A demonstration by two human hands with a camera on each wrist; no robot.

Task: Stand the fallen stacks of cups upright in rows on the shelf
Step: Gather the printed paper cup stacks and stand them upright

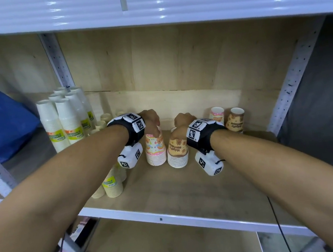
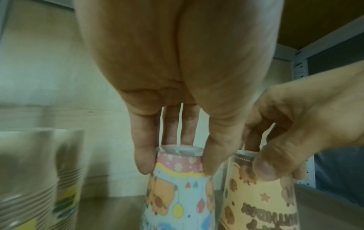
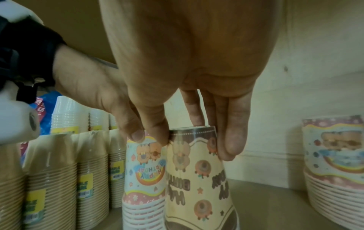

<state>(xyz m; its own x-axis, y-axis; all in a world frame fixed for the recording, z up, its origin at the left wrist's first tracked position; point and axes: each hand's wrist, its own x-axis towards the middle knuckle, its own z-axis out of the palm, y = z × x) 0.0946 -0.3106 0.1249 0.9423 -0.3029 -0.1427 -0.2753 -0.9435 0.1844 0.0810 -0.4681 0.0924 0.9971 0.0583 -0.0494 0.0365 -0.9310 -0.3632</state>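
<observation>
Head view: the pink-and-blue patterned stack of paper cups point(image 1: 156, 151) and the yellow-brown birthday-print stack of paper cups point(image 1: 177, 153) stood inverted, side by side, mid-shelf on the pale wooden shelf board point(image 1: 170, 191). Two more patterned stacks point(image 1: 227, 118) stood behind; wrapped white and cream stacks point(image 1: 63, 122) lined the left. No fallen stack showed, so the task appeared nearly finished. The left hand point(image 1: 150, 121) pinched the pink-and-blue stack's top; the right hand point(image 1: 179, 125) pinched the yellow-brown one's, fingers pointing down.
</observation>
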